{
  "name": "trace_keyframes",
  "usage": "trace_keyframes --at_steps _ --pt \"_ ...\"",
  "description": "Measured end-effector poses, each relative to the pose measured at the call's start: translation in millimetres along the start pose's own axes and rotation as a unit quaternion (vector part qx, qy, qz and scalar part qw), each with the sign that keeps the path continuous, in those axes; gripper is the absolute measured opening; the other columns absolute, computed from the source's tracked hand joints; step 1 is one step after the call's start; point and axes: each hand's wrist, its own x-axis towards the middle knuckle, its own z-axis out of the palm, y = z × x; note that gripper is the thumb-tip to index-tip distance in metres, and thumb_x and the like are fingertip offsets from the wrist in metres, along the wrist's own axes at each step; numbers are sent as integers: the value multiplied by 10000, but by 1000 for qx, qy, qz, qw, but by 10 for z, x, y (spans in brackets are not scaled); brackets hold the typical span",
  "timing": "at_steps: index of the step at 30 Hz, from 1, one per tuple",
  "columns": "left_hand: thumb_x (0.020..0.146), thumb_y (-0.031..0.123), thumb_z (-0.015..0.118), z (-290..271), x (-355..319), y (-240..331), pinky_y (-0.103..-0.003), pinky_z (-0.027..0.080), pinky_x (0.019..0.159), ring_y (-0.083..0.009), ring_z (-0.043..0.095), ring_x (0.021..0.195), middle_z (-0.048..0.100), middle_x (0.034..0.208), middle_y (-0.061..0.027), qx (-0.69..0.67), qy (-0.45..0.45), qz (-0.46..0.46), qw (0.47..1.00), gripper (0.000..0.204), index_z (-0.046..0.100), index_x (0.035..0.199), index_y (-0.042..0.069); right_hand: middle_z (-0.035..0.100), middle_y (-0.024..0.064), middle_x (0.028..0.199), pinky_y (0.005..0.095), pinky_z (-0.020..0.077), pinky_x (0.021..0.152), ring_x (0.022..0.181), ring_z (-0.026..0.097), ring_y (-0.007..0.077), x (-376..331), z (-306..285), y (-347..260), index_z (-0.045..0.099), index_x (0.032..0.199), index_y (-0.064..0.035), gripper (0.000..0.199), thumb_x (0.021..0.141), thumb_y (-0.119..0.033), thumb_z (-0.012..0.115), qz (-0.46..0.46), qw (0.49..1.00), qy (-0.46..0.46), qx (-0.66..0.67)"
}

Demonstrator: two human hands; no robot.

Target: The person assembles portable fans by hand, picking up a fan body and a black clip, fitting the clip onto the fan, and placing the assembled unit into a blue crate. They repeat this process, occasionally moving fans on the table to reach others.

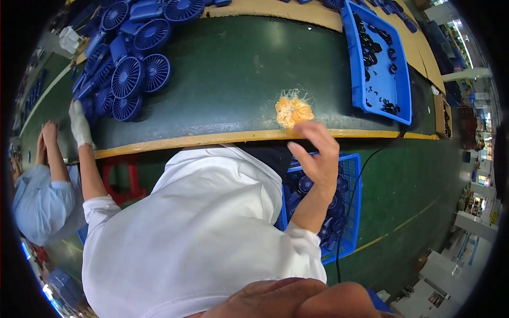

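Observation:
My left hand [80, 123], in a white glove, is at the bench's front edge beside a pile of blue handheld fans [127, 77]. It is seen edge-on; its fingers look stretched out, and I see nothing held in them. Bent at the elbow, my right arm brings my bare right hand [322, 153] up to the bench edge. Its thumb and fingers are apart with nothing between them. Just beyond its fingertips, an orange flower-shaped piece [293, 111] with clear, stringy material around it lies on the green bench top [222, 69].
A blue tray [379, 95] with small black parts stands at the right of the bench. Below, a blue crate [350, 212] holds more fan parts, and a black cable [361, 172] hangs past it. A co-worker in light blue [42, 201] sits at the left; a red stool [124, 183] is under the bench.

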Motion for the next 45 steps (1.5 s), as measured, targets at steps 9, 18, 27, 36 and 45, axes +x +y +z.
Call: trace_keyframes --at_steps 9,18,27,36,45 --pt "781 501 708 665 -908 1249 -383 383 1065 -306 509 1252 550 1334 -166 96 -37 117 988 678 569 1303 93 326 242 1418 589 325 986 1309 281 484 695 1322 -475 562 1140 -63 686 568 -278 875 -198 973 -51 -104" --pt "753 544 693 1757 -1733 2448 -445 336 1095 -388 386 1304 469 1375 -211 -18 -160 206 965 663 620 1242 103 383 220 1392 569 347 1020 1260 361 493 1105 809 187 551 1182 -113 745 557 -342 886 -129 926 56 -351" --pt "839 410 650 1851 -1352 2559 -432 411 1032 -344 527 1190 621 1183 -130 -129 -90 383 910 438 645 1123 76 494 239 1298 511 407 966 1199 471 418 1140 392 496 558 1182 -38 670 677 -379 837 -123 860 142 -475" --pt "925 338 540 155 -9 546 -436 515 822 -315 646 963 676 1048 -131 272 206 172 924 296 685 959 82 533 270 1242 484 433 941 1113 534 422 1193 467 448 582 1117 -8 647 667 -399 834 -145 856 151 -473" --pt "992 150 354 608 -458 573 -419 284 1121 -372 419 1300 513 1350 -161 71 -107 156 979 381 479 1328 21 480 226 1265 492 411 902 1113 493 405 1474 757 425 574 1114 -54 585 700 -396 805 -101 888 178 -412"
